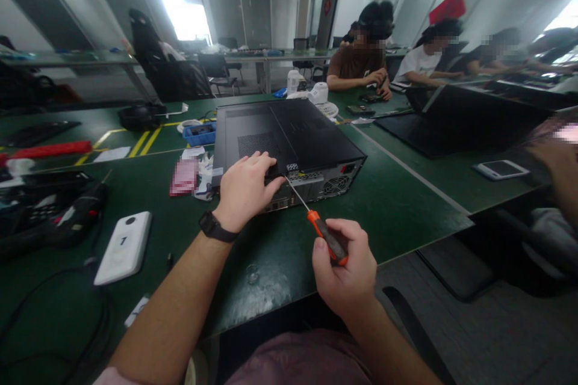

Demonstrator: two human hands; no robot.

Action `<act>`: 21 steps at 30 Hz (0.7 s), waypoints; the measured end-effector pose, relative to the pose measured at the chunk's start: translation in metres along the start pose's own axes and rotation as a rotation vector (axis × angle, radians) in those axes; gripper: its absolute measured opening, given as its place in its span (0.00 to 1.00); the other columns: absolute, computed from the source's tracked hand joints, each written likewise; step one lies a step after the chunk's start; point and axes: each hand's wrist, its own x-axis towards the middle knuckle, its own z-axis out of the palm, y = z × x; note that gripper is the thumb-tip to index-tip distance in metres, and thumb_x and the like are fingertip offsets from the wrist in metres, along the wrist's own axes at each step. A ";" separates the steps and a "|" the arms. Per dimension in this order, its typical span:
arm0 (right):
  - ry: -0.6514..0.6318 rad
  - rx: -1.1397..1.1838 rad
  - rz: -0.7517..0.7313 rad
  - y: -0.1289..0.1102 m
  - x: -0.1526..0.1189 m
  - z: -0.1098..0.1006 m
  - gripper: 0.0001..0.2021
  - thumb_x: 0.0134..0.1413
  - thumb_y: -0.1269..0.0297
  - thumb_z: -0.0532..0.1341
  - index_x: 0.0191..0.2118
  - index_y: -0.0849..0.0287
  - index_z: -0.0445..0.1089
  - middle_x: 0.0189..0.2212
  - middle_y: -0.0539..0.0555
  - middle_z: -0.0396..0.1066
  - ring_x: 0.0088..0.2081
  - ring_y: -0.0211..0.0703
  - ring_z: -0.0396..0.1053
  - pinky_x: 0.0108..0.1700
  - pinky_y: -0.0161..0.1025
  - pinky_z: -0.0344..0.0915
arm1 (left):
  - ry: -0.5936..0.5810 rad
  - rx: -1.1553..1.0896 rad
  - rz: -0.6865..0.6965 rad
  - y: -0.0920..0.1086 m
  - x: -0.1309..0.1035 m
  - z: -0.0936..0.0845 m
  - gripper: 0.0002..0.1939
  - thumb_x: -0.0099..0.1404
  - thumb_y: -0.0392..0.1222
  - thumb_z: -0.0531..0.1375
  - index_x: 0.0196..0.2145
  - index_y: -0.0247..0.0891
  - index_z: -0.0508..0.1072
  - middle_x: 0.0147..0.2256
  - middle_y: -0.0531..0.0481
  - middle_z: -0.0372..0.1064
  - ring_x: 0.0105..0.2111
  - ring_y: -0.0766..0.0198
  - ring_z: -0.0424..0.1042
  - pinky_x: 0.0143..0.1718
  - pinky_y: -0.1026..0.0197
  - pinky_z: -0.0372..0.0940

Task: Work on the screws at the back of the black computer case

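Observation:
A black desktop computer case (289, 126) lies flat on the green table, with its rear panel, fan grille and ports towards me. My left hand (247, 187) rests on the near edge of its top, fingers stretched out and thumb close to the screwdriver's tip. In my right hand (345, 261) is an orange and black screwdriver (329, 239), gripped by its handle. Its thin shaft points up and left, and the tip meets the case's rear top edge beside my left thumb. Whether the tip sits in a screw is too small to tell.
Left of the case are a blue tray (200, 135), a pink packet (183, 178) and a white device marked 1 (124, 248) with cables nearby. Behind the case stands a small white fan (318, 94). A phone (501, 169) lies at right. Several people sit across the table.

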 end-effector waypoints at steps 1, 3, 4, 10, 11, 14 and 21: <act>0.000 0.003 -0.014 0.000 0.000 0.000 0.15 0.60 0.67 0.62 0.52 0.55 0.65 0.39 0.54 0.75 0.35 0.45 0.77 0.34 0.41 0.74 | 0.001 0.001 0.000 0.000 0.000 0.000 0.21 0.70 0.51 0.64 0.55 0.38 0.77 0.62 0.41 0.73 0.65 0.48 0.70 0.68 0.47 0.63; -0.003 0.004 -0.037 0.000 0.000 0.000 0.15 0.59 0.68 0.62 0.52 0.55 0.65 0.39 0.54 0.74 0.35 0.45 0.77 0.34 0.41 0.74 | 0.001 0.004 0.002 0.001 0.000 -0.001 0.21 0.70 0.51 0.64 0.55 0.37 0.77 0.62 0.40 0.73 0.65 0.48 0.70 0.68 0.47 0.63; -0.002 0.002 -0.039 0.000 0.000 0.000 0.15 0.60 0.68 0.61 0.52 0.56 0.65 0.39 0.54 0.74 0.35 0.44 0.77 0.34 0.41 0.75 | 0.000 0.006 0.003 0.001 0.000 -0.001 0.21 0.70 0.51 0.64 0.55 0.37 0.78 0.62 0.40 0.73 0.65 0.48 0.70 0.68 0.47 0.63; 0.027 -0.076 -0.028 0.001 -0.001 0.002 0.10 0.64 0.67 0.61 0.50 0.54 0.68 0.37 0.53 0.78 0.32 0.42 0.78 0.35 0.39 0.76 | 0.006 0.011 0.017 -0.001 0.001 0.000 0.20 0.70 0.50 0.64 0.54 0.37 0.78 0.62 0.40 0.74 0.64 0.48 0.71 0.67 0.47 0.64; 0.027 -0.088 -0.029 0.002 -0.002 0.002 0.09 0.65 0.67 0.61 0.50 0.54 0.69 0.37 0.52 0.79 0.31 0.42 0.78 0.35 0.39 0.76 | 0.008 0.008 0.019 -0.001 0.001 0.001 0.20 0.70 0.50 0.64 0.54 0.37 0.78 0.62 0.40 0.74 0.64 0.47 0.71 0.67 0.46 0.64; 0.011 -0.081 -0.002 0.003 -0.003 0.002 0.09 0.67 0.66 0.60 0.51 0.55 0.69 0.37 0.53 0.79 0.30 0.40 0.77 0.34 0.38 0.75 | 0.008 -0.002 0.013 -0.001 0.001 0.001 0.20 0.70 0.50 0.65 0.55 0.37 0.78 0.62 0.39 0.74 0.64 0.47 0.71 0.67 0.46 0.64; -0.005 -0.019 -0.047 0.001 -0.001 0.001 0.12 0.63 0.67 0.60 0.52 0.56 0.66 0.38 0.54 0.77 0.35 0.44 0.78 0.35 0.40 0.76 | 0.006 0.001 0.010 -0.001 0.000 0.002 0.21 0.71 0.51 0.64 0.55 0.37 0.78 0.62 0.40 0.73 0.64 0.47 0.71 0.68 0.46 0.63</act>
